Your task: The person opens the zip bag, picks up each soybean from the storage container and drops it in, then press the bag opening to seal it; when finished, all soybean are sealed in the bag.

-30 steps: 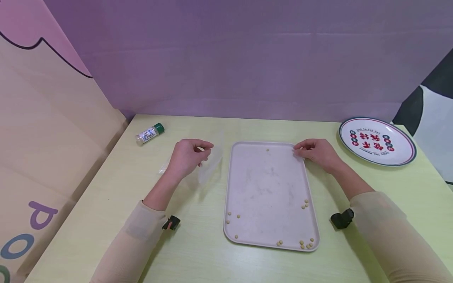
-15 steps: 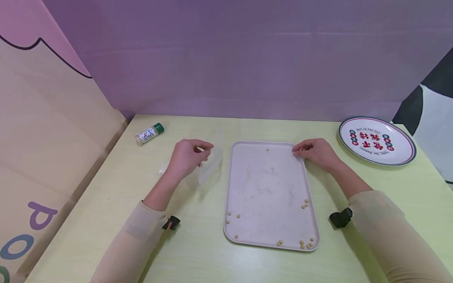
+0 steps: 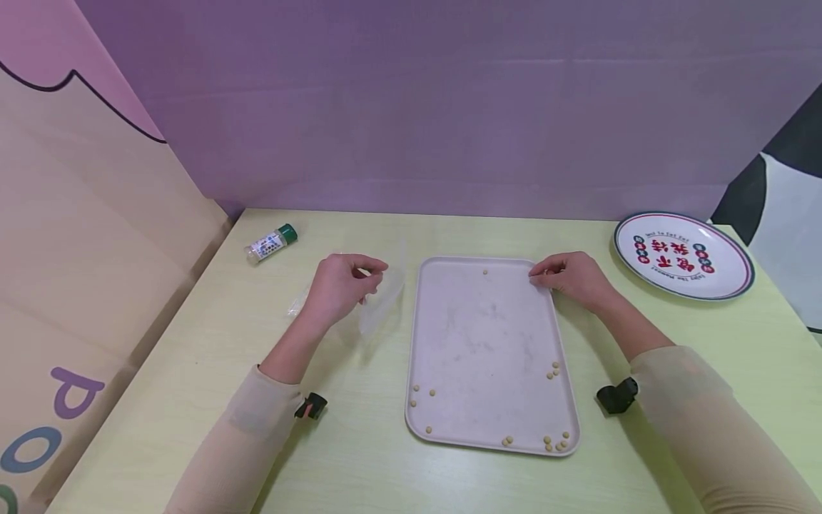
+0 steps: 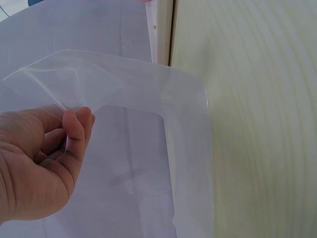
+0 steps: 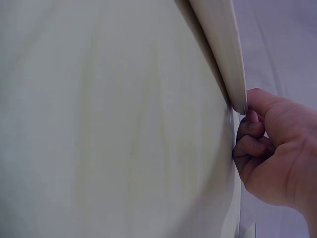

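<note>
My left hand (image 3: pixel 337 289) pinches a clear plastic bag (image 3: pixel 383 300) by its edge, left of the tray. In the left wrist view the bag (image 4: pixel 190 114) hangs in a thin sheet from the thumb and fingertips. At the far right corner of the pale tray (image 3: pixel 475 328), my right hand (image 3: pixel 574 278) holds the rim between thumb and curled fingers. The right wrist view has the tray's edge (image 5: pixel 223 49) meeting that hand's thumb. Several small, round tan beans (image 3: pixel 555 365) lie on the tray, mostly towards its near corners.
Back left on the table lies a small clear bottle (image 3: pixel 270 244) with a green cap. A white oval plate (image 3: pixel 681 257) with red lettering sits at the back right. A purple backdrop (image 3: pixel 449 107) rises behind the table's far edge.
My right hand has shifted very slightly to the left at the tray's corner. The left hand, the bag, the tray and the beans stay practically still.
</note>
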Available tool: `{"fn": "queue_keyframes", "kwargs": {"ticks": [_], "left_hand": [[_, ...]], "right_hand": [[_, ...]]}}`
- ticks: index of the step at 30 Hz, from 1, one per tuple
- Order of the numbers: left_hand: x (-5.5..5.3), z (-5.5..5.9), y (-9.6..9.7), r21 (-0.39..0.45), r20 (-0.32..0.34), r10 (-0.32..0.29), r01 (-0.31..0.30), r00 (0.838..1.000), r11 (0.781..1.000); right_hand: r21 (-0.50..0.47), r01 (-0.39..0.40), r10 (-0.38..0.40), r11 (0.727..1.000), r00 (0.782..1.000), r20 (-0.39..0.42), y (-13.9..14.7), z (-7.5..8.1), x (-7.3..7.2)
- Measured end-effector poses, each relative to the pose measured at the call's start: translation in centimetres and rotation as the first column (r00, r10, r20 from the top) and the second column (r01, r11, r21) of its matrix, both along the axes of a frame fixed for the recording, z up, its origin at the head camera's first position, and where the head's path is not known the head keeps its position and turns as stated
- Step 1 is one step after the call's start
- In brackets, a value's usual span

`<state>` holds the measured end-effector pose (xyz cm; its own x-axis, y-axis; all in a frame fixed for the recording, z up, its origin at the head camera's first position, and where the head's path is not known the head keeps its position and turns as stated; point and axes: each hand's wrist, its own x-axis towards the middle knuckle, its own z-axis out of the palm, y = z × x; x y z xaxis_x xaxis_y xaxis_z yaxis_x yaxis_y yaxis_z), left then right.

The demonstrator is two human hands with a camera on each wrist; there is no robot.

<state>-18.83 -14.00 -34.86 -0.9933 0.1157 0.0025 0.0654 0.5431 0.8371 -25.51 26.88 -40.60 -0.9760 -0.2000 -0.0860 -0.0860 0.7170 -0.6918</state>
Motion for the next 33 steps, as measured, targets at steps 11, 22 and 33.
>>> {"fn": "queue_keyframes", "kwargs": {"ticks": [11,22,33], "left_hand": [[0.0,0.0,0.0,-0.007,0.005,-0.001,0.001,1.000,1.000],[0.0,0.0,0.1,-0.010,0.007,-0.001,0.001,1.000,1.000],[0.1,0.1,0.0,-0.009,0.023,0.000,0.000,1.000,1.000]], "right_hand": [[0.020,-0.013,0.014,1.000,0.999,-0.030,-0.3,0.2,0.2],[-0.026,0.037,-0.039,0.999,0.993,-0.115,-0.5,0.8,0.1],[-0.092,-0.009,-0.005,0.996,0.987,-0.158,-3.3,3.3,0.6]]}}
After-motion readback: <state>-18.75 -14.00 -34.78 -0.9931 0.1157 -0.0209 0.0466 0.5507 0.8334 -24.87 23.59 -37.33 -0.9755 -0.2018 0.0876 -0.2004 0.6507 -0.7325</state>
